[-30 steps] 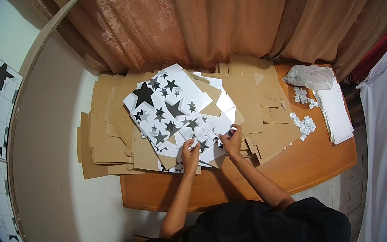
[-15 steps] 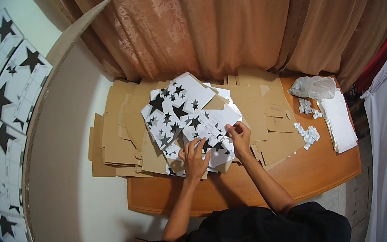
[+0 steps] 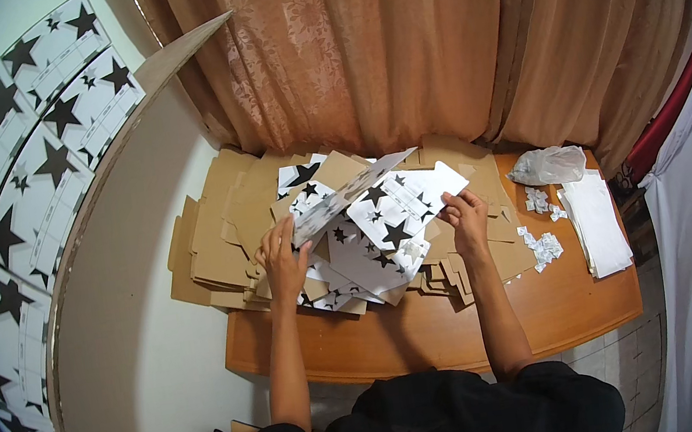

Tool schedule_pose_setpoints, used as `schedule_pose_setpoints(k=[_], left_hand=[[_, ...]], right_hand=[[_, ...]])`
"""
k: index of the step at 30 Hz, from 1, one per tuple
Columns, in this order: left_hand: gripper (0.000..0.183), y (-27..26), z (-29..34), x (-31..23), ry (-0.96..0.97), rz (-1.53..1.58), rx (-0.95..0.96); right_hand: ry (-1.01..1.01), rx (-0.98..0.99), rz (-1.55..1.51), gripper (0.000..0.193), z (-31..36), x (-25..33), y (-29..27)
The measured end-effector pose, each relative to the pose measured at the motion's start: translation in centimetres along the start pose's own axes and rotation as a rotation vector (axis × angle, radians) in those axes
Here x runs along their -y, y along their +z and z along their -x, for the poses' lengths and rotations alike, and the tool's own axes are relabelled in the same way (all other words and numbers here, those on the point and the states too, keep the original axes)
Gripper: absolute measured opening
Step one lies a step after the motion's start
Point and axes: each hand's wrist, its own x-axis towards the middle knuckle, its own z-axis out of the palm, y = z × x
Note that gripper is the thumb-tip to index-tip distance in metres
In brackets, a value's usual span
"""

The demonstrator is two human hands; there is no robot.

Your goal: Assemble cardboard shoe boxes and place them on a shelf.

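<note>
My left hand (image 3: 283, 262) is closed on the near-left end of a star-printed card sheet (image 3: 353, 193), which is raised and tilted steeply. The right edge of a white card sheet with black stars (image 3: 404, 199) is pinched by my right hand (image 3: 466, 221). I cannot tell whether the two sheets are joined as one piece. Beneath them lies an untidy pile of star-printed sheets (image 3: 352, 261), partly covered by the raised ones.
Flat brown cardboard pieces (image 3: 220, 234) spread under and around the pile on the wooden table (image 3: 328, 338). To the right are a clear plastic bag (image 3: 547, 166), small crumpled white scraps (image 3: 547, 250) and a white paper stack (image 3: 597, 225). Star-printed sheets (image 3: 3, 233) stand at the left beyond a panel.
My hands have moved apart, the left one leftward and the right one rightward. The star-printed sheets between them have come up off the pile, one now steeply tilted.
</note>
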Motion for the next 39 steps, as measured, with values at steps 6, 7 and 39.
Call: schedule_pose_setpoints(k=[6,7,39], left_hand=[[0.013,0.1,-1.7,-0.5,0.056,0.261,0.02],[0.012,-0.3,-2.4,-1.9,0.079,0.278,-0.015],[0.012,-3.0,6.9,-20.6,-0.07,1.028,0.599]], right_hand=[[-0.058,0.033,0.013,0.009,0.6,1.1,-1.4],[-0.057,0.045,-0.011,0.009,0.4,0.9,-2.4],[-0.619,-0.349,1.163,0.033,18.8,6.5,-16.5]])
